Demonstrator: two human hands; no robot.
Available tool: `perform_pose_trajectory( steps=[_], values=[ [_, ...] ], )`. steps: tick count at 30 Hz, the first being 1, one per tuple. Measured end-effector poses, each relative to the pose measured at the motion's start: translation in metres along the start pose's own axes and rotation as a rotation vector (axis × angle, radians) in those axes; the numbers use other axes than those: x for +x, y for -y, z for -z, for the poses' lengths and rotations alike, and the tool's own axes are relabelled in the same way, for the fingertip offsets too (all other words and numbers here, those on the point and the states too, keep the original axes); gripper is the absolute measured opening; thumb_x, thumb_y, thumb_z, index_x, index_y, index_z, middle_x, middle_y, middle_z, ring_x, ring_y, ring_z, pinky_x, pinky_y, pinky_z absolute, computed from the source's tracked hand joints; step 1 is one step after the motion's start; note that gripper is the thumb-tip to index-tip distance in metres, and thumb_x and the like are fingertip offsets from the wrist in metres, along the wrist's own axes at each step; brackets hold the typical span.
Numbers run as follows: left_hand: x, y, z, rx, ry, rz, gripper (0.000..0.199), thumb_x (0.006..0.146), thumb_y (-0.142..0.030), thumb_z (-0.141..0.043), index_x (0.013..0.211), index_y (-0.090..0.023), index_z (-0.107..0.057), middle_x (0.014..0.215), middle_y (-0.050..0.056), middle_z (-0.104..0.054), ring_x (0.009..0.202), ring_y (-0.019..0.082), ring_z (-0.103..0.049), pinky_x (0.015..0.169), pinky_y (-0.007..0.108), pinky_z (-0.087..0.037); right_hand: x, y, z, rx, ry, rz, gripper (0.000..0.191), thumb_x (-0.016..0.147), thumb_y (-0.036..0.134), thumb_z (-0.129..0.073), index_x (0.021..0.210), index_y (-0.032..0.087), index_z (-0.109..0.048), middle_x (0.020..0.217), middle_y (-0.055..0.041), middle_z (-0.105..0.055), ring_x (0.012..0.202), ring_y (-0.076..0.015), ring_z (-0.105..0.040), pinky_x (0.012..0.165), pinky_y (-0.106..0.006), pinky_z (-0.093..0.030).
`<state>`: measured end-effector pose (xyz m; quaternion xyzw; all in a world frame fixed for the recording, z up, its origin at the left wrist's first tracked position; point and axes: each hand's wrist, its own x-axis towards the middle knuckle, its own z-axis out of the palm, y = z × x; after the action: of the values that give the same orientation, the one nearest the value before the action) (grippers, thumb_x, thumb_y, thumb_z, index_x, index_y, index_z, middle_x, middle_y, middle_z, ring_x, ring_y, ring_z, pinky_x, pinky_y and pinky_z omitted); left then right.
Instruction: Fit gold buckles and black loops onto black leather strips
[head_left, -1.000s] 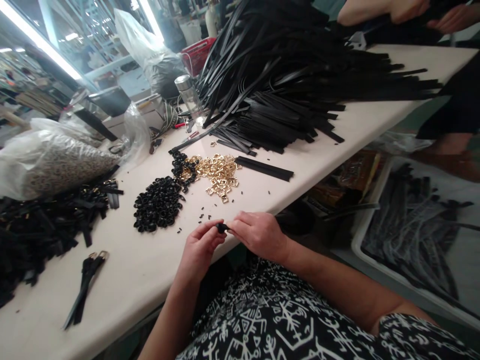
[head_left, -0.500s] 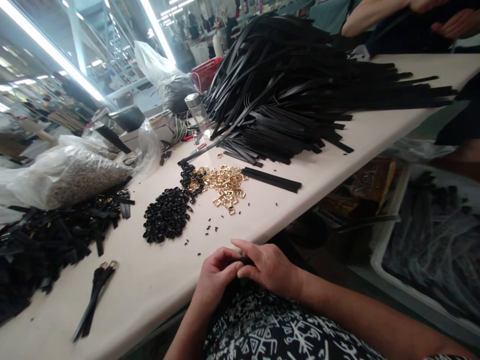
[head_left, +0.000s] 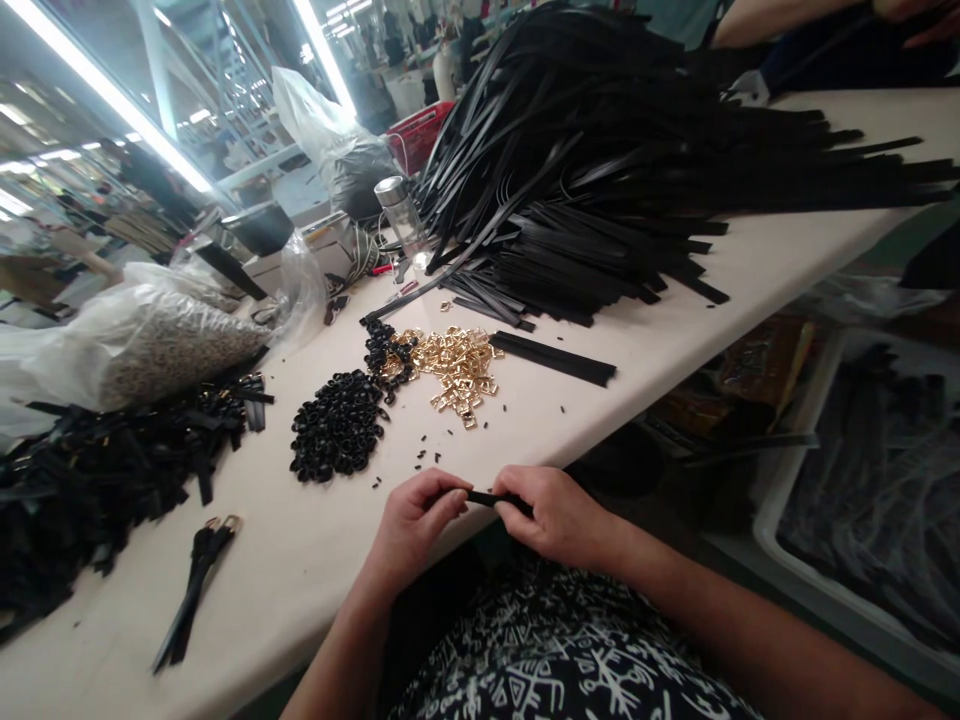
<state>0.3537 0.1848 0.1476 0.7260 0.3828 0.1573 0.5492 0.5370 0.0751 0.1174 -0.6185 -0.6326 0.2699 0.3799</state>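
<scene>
A short black strip (head_left: pixel 482 497) is stretched between my two hands at the table's front edge. My left hand (head_left: pixel 420 515) pinches its left end between thumb and fingers. Around its right part, my right hand (head_left: pixel 551 510) is closed, with some black material showing under the fingers. Just beyond my hands are a pile of gold buckles (head_left: pixel 457 370) and a pile of black loops (head_left: pixel 337 425). Several tiny black bits lie between the piles and my hands. Two black strips (head_left: pixel 555 358) rest side by side right of the buckles.
A big heap of black straps (head_left: pixel 585 170) covers the back of the table (head_left: pixel 300 560). At the left are finished-looking strap pieces (head_left: pixel 97 480), a buckled pair (head_left: pixel 196 590) and a plastic bag (head_left: pixel 180 340). A glass bottle (head_left: pixel 405 220) stands behind. Another person's arm (head_left: pixel 772 20) is at top right.
My hands have moved slightly apart, so the black strip between them now shows. The fingers of my right hand have curled in. The view has shifted a little.
</scene>
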Motion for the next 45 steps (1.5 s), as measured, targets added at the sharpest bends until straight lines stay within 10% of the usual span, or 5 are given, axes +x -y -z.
perform_pose_trajectory(
  steps=[7, 15, 30, 37, 45],
  values=[
    [0.086, 0.011, 0.043, 0.237, -0.193, -0.115, 0.023, 0.075, -0.039, -0.072, 0.085, -0.018, -0.068, 0.076, 0.002, -0.065, 0.063, 0.015, -0.057, 0.058, 0.026, -0.043, 0.020, -0.011, 0.003, 0.404, -0.037, -0.153, 0.012, 0.084, 0.015, -0.048, 0.084, 0.018, -0.060, 0.075, 0.0002, -0.066, 0.056, -0.0109, -0.059, 0.055, -0.022, -0.047],
    [0.145, 0.011, 0.050, 0.710, -0.014, -0.189, 0.014, 0.071, -0.029, -0.075, 0.080, -0.020, -0.068, 0.087, 0.003, -0.063, 0.073, 0.017, -0.058, 0.069, 0.030, -0.043, 0.020, -0.018, 0.000, 0.623, -0.004, -0.280, 0.009, 0.084, 0.022, -0.052, 0.085, 0.017, -0.058, 0.077, 0.0003, -0.066, 0.051, -0.0084, -0.060, 0.047, -0.018, -0.048],
    [0.113, 0.021, 0.044, 0.606, -0.171, -0.304, 0.010, 0.080, -0.027, -0.065, 0.081, -0.022, -0.073, 0.079, 0.002, -0.065, 0.069, 0.016, -0.058, 0.069, 0.029, -0.043, 0.020, -0.018, 0.001, 0.633, -0.007, -0.286, 0.010, 0.085, 0.025, -0.052, 0.084, 0.016, -0.058, 0.077, 0.0001, -0.065, 0.052, -0.0085, -0.060, 0.047, -0.018, -0.048],
    [0.082, 0.022, 0.041, -0.056, -0.243, -0.040, 0.025, 0.069, -0.039, -0.078, 0.085, -0.019, -0.074, 0.077, 0.004, -0.071, 0.071, 0.017, -0.062, 0.069, 0.029, -0.048, 0.021, -0.013, 0.000, 0.671, -0.011, -0.318, 0.022, 0.088, 0.038, -0.056, 0.084, 0.017, -0.059, 0.072, 0.0008, -0.063, 0.051, -0.0088, -0.058, 0.047, -0.019, -0.046],
    [0.040, -0.005, 0.020, -0.447, -0.236, -0.042, 0.018, 0.066, -0.031, -0.085, 0.077, -0.020, -0.076, 0.107, 0.005, -0.071, 0.098, 0.017, -0.061, 0.087, 0.027, -0.047, 0.031, -0.005, -0.004, 0.565, -0.145, -0.182, 0.012, 0.088, 0.023, -0.054, 0.093, 0.018, -0.063, 0.078, -0.0002, -0.068, 0.069, -0.0122, -0.064, 0.065, -0.023, -0.050]
  ],
)
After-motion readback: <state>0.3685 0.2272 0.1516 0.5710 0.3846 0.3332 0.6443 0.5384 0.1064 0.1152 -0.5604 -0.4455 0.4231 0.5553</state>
